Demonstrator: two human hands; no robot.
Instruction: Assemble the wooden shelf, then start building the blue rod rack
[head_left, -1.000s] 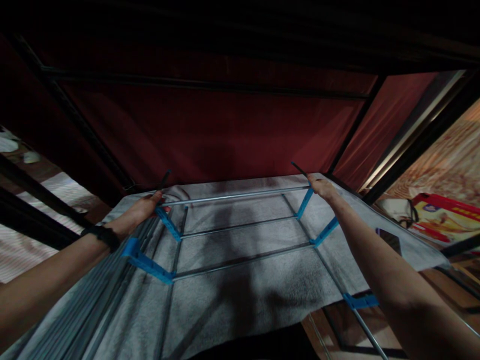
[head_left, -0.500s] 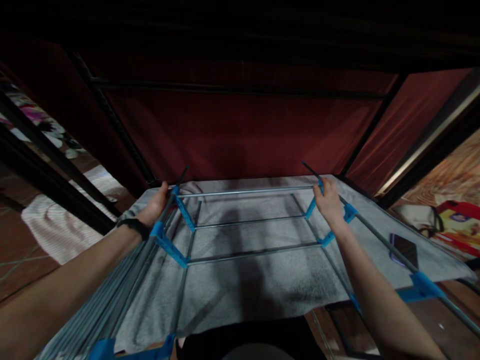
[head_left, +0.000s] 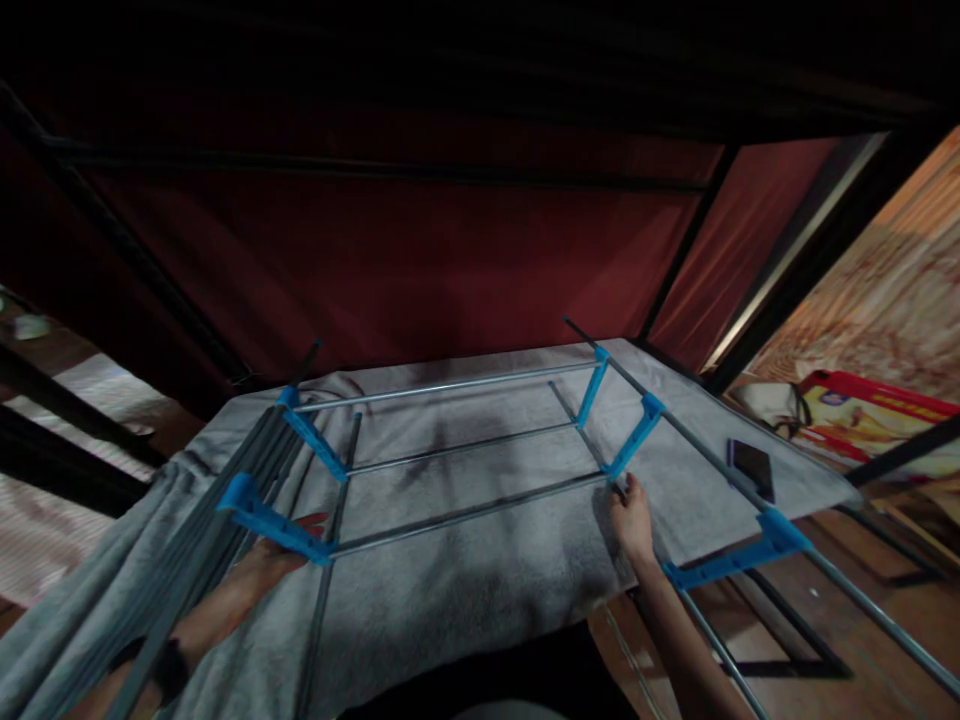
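A frame of thin grey metal tubes (head_left: 472, 385) joined by blue plastic brackets (head_left: 634, 438) stands over a grey cloth (head_left: 480, 600). My right hand (head_left: 632, 520) is closed around the lower right tube, just below a blue bracket. Partly hidden behind the left blue bracket (head_left: 277, 530), my left hand (head_left: 289, 550) has its fingers stretched toward the lower left tube (head_left: 321, 610). It appears to hold nothing. A dark band circles my left wrist. Crossbars link the two sides of the frame.
Several loose grey tubes (head_left: 225, 500) lie along the left of the cloth. A phone (head_left: 751, 468) rests on the right side. Beyond are a red-and-yellow box (head_left: 862, 415), dark metal posts (head_left: 802, 265) and a red fabric panel (head_left: 420, 270).
Both hands have come down and nearer from the far upper joints. My left hand has let go of the upper left tube; my right hand now grips the lower right tube. The view has shifted right.
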